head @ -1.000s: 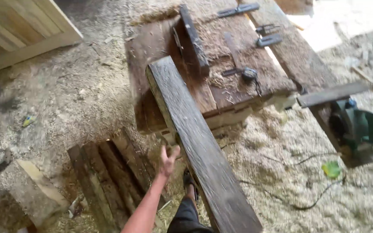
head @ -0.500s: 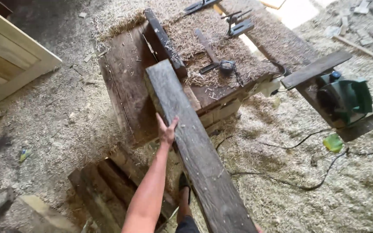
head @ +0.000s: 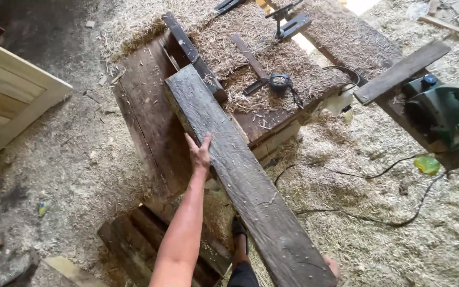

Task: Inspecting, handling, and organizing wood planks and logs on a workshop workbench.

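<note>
Worktop (head: 150, 122) left of plank (head: 240, 175) bare — free passage; right side blocked — tape measure (head: 280, 81), clamps (head: 288, 21), shavings; cable (head: 378, 218) crosses floor.

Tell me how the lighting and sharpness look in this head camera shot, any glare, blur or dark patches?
Head view: soft daylight, no hard shadows; the top right corner by the wood shavings is blown out white; the top left floor falls dark. The long weathered grey plank, the left hand on its edge and the green power planer look sharp, with little motion blur. The right hand is barely visible beyond the plank's near end.
</note>
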